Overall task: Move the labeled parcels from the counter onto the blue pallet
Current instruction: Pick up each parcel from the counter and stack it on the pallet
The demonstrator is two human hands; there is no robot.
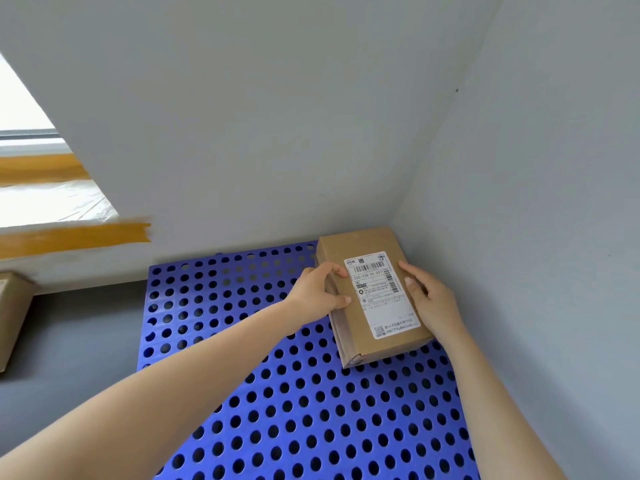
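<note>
Both hands — left hand, right hand — grip the parcel on the pallet, fingertips hidden behind.

Grey walls meet in corner at right. Bright window at upper left, plastic sheet below it, held by orange tape strips. Grey floor at left.

The white label on the parcel reads "220-Y38-00-097" under a barcode; smaller print is illegible.
</note>
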